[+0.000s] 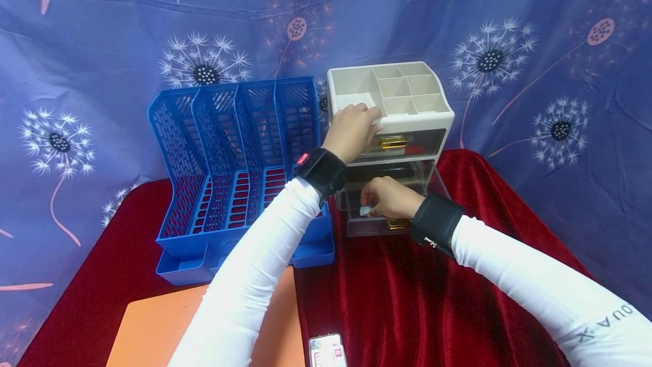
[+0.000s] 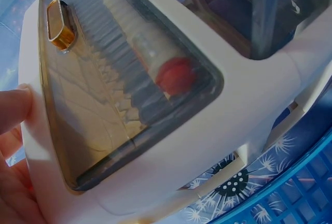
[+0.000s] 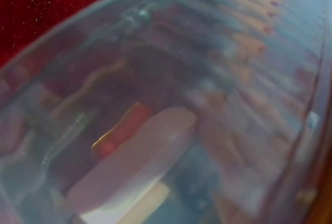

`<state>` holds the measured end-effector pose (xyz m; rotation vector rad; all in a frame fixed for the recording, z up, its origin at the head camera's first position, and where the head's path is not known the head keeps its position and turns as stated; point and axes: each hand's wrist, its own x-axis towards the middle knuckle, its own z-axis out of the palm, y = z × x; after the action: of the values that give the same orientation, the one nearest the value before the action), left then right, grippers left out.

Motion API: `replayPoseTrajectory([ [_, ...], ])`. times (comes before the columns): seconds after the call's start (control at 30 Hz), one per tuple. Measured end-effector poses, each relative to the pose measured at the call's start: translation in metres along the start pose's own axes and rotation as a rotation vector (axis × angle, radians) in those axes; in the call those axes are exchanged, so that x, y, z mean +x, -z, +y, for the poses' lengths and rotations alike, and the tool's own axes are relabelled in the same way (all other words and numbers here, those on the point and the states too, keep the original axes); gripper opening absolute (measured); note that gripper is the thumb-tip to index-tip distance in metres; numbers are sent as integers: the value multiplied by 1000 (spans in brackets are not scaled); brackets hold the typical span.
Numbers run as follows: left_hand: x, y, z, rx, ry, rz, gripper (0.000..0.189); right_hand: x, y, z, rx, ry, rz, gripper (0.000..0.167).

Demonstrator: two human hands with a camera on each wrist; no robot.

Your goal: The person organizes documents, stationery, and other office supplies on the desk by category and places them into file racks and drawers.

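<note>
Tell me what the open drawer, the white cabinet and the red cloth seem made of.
Open drawer: probably clear, glossy plastic; its walls are see-through. White cabinet: likely moulded plastic, smooth with a slight sheen and rounded edges. Red cloth: looks like velvet, its folds catching soft highlights.

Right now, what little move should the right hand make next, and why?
Maybe the right hand should gently let go of the small pale thing: it's pinched at the open lower drawer, and the left hand holds the white organizer.
</note>
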<state>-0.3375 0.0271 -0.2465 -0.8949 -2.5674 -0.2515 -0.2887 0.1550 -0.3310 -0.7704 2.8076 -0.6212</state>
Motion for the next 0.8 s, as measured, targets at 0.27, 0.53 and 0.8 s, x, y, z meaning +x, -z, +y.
replayPoseTrajectory([
  [0.27,1,-2,0,-5,5,4,27,0,2,-3,-23,-2,-25,19],
  [0.53,1,-1,1,-16,9,1,28,1,2,-2,-33,-4,-20,18],
  [0.8,0,-1,1,-27,6,-7,29,-1,3,-2,-22,4,-6,16],
])
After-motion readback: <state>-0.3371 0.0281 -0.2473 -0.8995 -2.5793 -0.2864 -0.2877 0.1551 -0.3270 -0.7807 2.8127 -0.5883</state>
